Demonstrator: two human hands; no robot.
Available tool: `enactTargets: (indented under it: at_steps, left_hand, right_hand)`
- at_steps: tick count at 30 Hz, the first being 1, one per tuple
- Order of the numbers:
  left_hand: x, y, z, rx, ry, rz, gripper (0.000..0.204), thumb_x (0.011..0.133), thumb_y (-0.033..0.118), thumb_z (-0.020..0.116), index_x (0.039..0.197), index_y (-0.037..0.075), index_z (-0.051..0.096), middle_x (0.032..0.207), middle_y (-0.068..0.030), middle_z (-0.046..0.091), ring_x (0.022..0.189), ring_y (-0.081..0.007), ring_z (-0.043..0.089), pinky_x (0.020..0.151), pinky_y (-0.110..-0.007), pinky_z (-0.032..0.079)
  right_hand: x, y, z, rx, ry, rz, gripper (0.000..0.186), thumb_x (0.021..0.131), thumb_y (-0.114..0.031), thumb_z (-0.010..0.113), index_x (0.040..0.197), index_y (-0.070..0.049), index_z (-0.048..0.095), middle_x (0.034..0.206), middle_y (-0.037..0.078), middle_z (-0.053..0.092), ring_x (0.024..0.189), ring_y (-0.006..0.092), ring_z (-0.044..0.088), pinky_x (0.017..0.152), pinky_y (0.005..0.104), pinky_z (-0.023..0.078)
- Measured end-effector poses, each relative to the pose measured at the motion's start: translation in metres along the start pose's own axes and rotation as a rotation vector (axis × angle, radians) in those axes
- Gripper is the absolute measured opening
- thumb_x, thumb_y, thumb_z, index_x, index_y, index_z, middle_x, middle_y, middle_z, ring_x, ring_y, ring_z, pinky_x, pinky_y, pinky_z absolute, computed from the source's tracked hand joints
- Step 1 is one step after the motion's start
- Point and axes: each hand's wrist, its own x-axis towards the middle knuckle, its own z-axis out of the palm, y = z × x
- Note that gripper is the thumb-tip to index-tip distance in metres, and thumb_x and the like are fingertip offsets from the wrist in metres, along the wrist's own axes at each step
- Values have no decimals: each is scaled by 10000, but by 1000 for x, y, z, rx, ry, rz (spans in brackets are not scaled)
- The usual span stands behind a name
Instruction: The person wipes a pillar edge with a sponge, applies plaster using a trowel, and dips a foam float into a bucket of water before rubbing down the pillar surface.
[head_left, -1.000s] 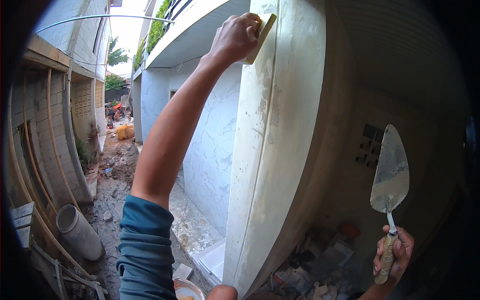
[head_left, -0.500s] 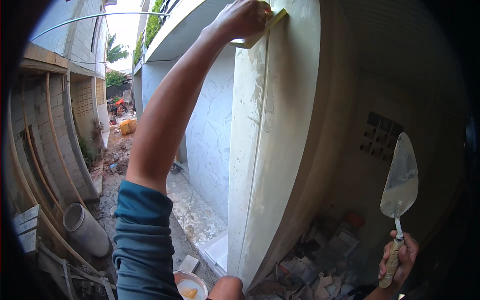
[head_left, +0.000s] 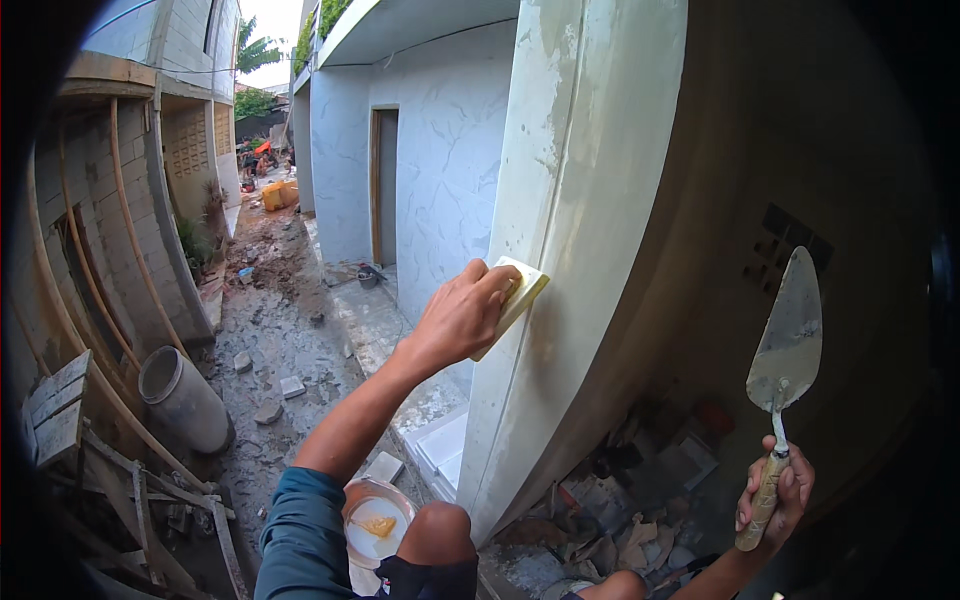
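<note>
My left hand (head_left: 457,312) is closed on a flat pale-yellow float (head_left: 524,291), held against the edge of the cream plastered column (head_left: 570,190) at about mid-height. A grooved line and greyish patches run along the column's face. Upright at the right, my right hand (head_left: 775,490) grips the wooden handle of a pointed trowel (head_left: 785,340), its metal blade smeared and raised apart from the column. Below my left arm, beside my bare knee (head_left: 437,532), a bucket (head_left: 355,499) holds whitish material with an orange-yellow piece (head_left: 377,525) in it.
A muddy passage (head_left: 270,340) runs along the left, with a grey drum (head_left: 185,400), rough wooden boards and a block wall with leaning poles. Behind the column are a marbled wall (head_left: 445,160), a doorway and white slabs. Scattered debris (head_left: 630,530) lies in the dark recess at right.
My left hand and the float have moved from high on the column down to its middle. The view has tilted downward, showing more of the bucket, knee and passage.
</note>
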Motion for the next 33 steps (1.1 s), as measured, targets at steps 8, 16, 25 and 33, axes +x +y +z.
enactTargets:
  at_steps: [8, 16, 25, 33]
  left_hand:
    - [118, 22, -63, 46, 421, 181, 289, 940, 102, 538, 1218, 106, 614, 1002, -173, 598, 906, -353, 643, 814, -437, 497]
    - [194, 19, -89, 382, 448, 273, 274, 910, 165, 581, 1169, 162, 669, 955, -150, 632, 871, -319, 651, 770, -434, 508]
    - [70, -46, -40, 74, 173, -50, 303, 891, 110, 596, 1188, 160, 638, 991, -164, 612, 875, -355, 642, 777, -447, 505]
    - [160, -3, -45, 83, 590, 149, 306, 878, 31, 559, 1170, 113, 597, 994, -189, 562, 896, -392, 589, 783, -468, 490]
  right_hand:
    - [-11, -3, -10, 6, 44, 15, 547, 917, -307, 635, 1193, 145, 501, 666, 173, 571, 351, 177, 524, 289, 269, 439]
    - [-7, -1, -13, 15, 60, 62, 536, 923, -295, 620, 1194, 151, 498, 674, 171, 568, 356, 170, 526, 292, 261, 437]
    - [-7, -13, -6, -2, 44, 124, 531, 922, -298, 622, 1204, 138, 506, 683, 166, 569, 360, 164, 519, 299, 257, 431]
    - [-9, -12, -4, -4, 61, 157, 549, 913, -315, 634, 1208, 130, 504, 690, 165, 563, 359, 169, 513, 295, 259, 420]
